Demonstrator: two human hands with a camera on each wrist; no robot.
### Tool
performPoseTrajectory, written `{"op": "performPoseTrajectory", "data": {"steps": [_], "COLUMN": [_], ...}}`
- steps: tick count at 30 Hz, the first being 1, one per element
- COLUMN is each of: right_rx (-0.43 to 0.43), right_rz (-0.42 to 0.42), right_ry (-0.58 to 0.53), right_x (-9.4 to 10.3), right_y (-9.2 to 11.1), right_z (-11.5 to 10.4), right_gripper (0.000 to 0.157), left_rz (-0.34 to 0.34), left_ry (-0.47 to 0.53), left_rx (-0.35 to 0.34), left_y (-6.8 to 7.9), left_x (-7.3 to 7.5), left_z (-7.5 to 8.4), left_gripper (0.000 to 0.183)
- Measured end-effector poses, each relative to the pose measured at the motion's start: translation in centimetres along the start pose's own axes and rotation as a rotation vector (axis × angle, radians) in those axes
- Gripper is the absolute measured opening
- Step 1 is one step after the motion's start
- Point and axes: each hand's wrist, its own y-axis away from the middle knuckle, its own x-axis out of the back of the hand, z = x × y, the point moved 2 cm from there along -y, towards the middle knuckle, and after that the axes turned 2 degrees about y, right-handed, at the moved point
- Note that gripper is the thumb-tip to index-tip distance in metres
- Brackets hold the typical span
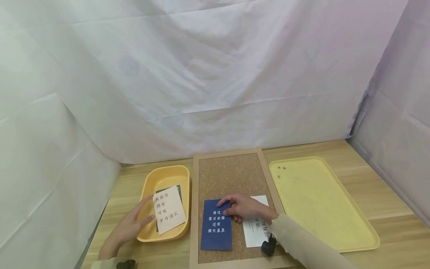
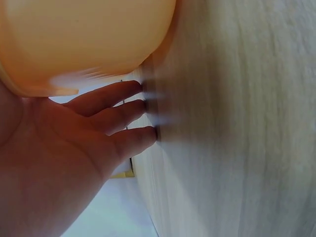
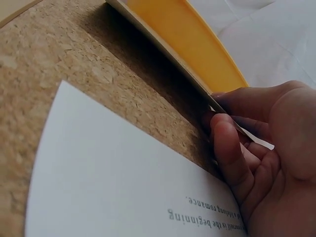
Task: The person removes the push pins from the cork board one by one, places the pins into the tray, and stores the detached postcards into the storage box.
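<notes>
My right hand pinches a dark blue card with white writing by its right edge, over the cork board. In the right wrist view that card stands tilted, one edge raised off the cork. A white card with dark writing lies on the board, partly under my right wrist. My left hand rests at the left rim of the orange-yellow bin, fingers extended. Its fingertips are right at the left edge of a cream card inside. Three fingers show outside the bin, low to the table.
A dark green card lies mostly hidden under the cream one in the bin. Right of the board is a yellow tray with several tiny pieces in its far left corner. White cloth hangs behind the wooden table.
</notes>
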Motion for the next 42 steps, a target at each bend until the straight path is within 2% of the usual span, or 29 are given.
{"op": "performPoseTrajectory", "data": {"steps": [17, 33, 42], "right_rx": [-0.002, -0.014, -0.018], "right_rz": [0.041, 0.097, 0.129], "right_ry": [0.023, 0.121, 0.096], "right_x": [-0.4, -0.7, -0.4], "right_y": [0.1, 0.2, 0.2], "right_z": [-0.3, -1.5, -1.9], "right_gripper": [0.025, 0.026, 0.025], "left_rz": [-0.008, -0.004, -0.003], "left_ry": [-0.042, -0.043, -0.046], "left_rx": [0.022, 0.013, 0.019], "left_y": [0.2, 0.0, -0.2], "left_x": [-0.1, 0.0, 0.0], "left_z": [-0.4, -0.2, -0.4], "left_gripper": [0.068, 0.067, 0.068]}}
